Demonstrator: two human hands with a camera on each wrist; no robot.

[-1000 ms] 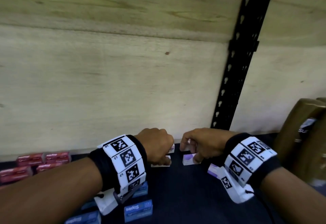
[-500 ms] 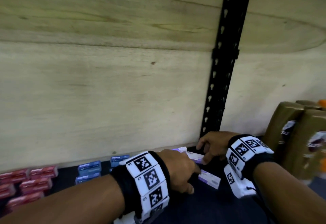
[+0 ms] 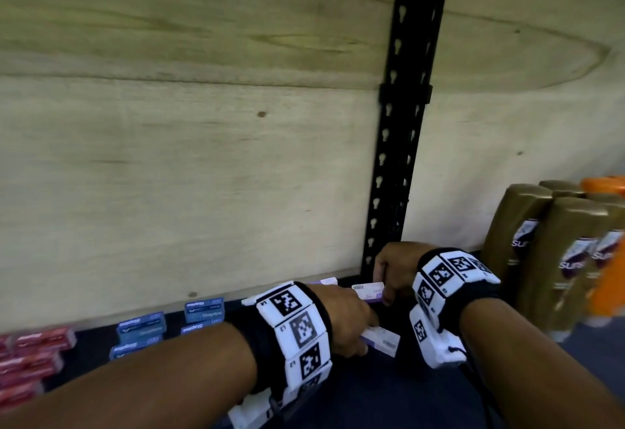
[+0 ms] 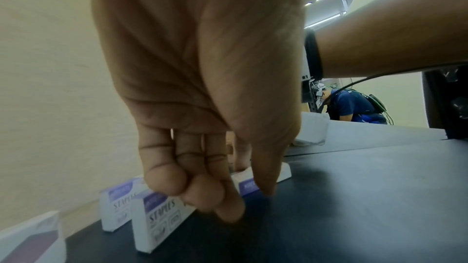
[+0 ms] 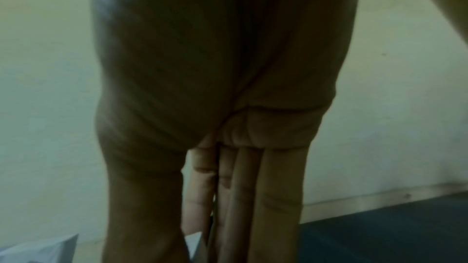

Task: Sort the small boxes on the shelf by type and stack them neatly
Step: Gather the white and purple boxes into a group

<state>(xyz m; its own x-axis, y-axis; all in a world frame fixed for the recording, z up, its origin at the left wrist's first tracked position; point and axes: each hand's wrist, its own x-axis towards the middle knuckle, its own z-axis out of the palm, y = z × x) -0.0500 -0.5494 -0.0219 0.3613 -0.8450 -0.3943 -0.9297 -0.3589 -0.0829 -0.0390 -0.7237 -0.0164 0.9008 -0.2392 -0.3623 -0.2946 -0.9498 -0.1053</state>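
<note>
My left hand (image 3: 367, 337) pinches a flat white-and-purple staples box (image 3: 384, 342) lying on the dark shelf (image 3: 389, 395); the left wrist view shows thumb and forefinger of the left hand (image 4: 253, 179) on that box (image 4: 249, 186). Just behind it, my right hand (image 3: 384, 288) grips a second white-and-purple box (image 3: 367, 291) near the black upright (image 3: 406, 124). In the right wrist view the box (image 5: 195, 245) sits between thumb and fingers of my right hand (image 5: 200, 243). Two more such boxes (image 4: 157, 217) stand on edge by the wall.
Blue staples boxes (image 3: 203, 310) are stacked along the back wall to the left, with red boxes (image 3: 33, 357) at the far left. Gold shampoo bottles (image 3: 541, 259) and an orange bottle (image 3: 605, 242) stand at the right. A plywood wall (image 3: 203, 175) closes the back.
Both hands have moved right along the shelf toward the black upright. Each now holds a white-and-purple box there; in the last half second they barely shifted.
</note>
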